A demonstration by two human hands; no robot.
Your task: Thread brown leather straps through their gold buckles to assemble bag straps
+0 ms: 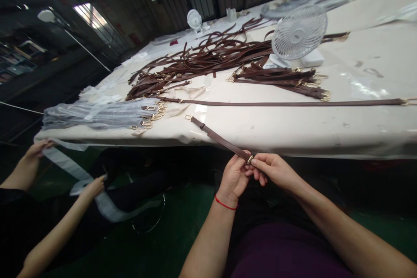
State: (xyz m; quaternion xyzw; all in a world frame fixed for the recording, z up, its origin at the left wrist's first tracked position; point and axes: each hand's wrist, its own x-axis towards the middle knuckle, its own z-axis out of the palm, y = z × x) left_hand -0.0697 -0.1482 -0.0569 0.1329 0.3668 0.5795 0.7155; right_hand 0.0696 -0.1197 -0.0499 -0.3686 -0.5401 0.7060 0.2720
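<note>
A brown leather strap [224, 140] with gold-coloured metal fittings slants from the table's front edge down to my hands. Its far end, with an oval ring, lies on the white tabletop. My left hand [235, 176], with a red cord at the wrist, is closed around the near end. The thumb and fingers of my right hand [272, 169] pinch the same end at its metal buckle. Beyond it, a long brown strap [286, 104] is stretched across the table [358, 132].
Behind lie a large heap of brown straps [208, 61] and a smaller bundle [280, 79]. A white fan [299, 32] stands at the right, a smaller fan [194, 19] farther back. Plastic-wrapped straps [97, 114] lie left. A co-worker's hands [94, 186] hold a white strip [65, 163].
</note>
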